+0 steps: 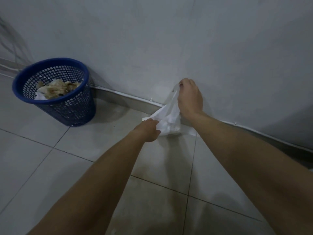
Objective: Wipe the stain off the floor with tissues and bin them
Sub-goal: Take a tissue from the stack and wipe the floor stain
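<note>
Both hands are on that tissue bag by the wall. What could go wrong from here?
1. The left hand pulls a tissue while the right hand holds only the thin plastic bag by its top; the bag could tear or several tissues come out.
2. The blue bin looks fairly full; tossed tissues may miss.

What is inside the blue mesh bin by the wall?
The blue mesh bin holds crumpled tissues, brown-stained on top, with a white piece at the near edge. Whatever lies beneath that pile is covered.

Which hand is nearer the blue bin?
Left. The left hand grips the plastic bag on the side facing the bin; the right hand holds the bag's top, farther away by the wall.
</note>
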Motion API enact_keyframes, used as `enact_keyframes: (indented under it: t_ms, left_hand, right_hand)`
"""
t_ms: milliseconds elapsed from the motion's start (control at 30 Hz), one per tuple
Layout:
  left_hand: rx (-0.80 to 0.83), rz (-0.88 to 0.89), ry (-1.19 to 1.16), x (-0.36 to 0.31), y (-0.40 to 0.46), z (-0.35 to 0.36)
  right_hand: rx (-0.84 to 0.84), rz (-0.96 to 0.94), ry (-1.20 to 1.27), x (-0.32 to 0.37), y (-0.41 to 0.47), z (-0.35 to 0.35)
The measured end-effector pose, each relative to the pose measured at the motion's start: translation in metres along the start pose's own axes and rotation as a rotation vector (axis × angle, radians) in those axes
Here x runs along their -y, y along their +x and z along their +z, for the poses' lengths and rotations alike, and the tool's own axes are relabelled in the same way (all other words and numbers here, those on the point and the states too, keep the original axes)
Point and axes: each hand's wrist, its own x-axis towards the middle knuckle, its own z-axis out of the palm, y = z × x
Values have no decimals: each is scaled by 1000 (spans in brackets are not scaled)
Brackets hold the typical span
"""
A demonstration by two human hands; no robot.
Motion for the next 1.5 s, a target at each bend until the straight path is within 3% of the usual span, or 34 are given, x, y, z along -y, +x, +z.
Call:
enact_keyframes:
  t_ms: [133, 233, 300, 467, 567, 633, 767, 1000, 1167, 1267, 1367, 1500]
  left_hand:
    - [6, 1, -24, -4, 1, 1]
    - [-11, 14, -47, -4, 2, 4]
    - [-25, 19, -53, -5, 1, 2]
    - [-319, -40, -130, -10, -5, -19]
    - [-467, -58, -478, -12, -17, -35]
    - [-410, 22, -715, -14, -32, -46]
    - [-301, 131, -645, -16, -55, -57]
    - [-429, 21, -466, -19, -82, -76]
    - [-391, -25, -792, -3, -111, -82]
    - [-361, -84, -1022, 0, -130, -85]
    - [-271, -206, -1214, 6, -145, -79]
    - [-171, -229, -1357, 15, -157, -68]
  right_hand:
    - [-14, 26, 23, 1, 2, -6]
    - [-180, 131, 215, 4, 6, -17]
    - [-205, 106, 275, 8, 6, -21]
    - [-79, -36, 308, 14, -4, -17]
    - [63, -125, 283, 14, -13, -10]
    - [148, -174, 265, 19, -17, -12]
    - [284, -222, 320, 35, -22, -30]
    - [543, -334, 301, 58, -26, -64]
    - [724, -272, 157, 55, -42, -64]
    - [750, -241, 105, 49, -65, -52]
    - [807, -88, 313, 48, -90, -38]
    - [848, 311, 736, 53, -121, -26]
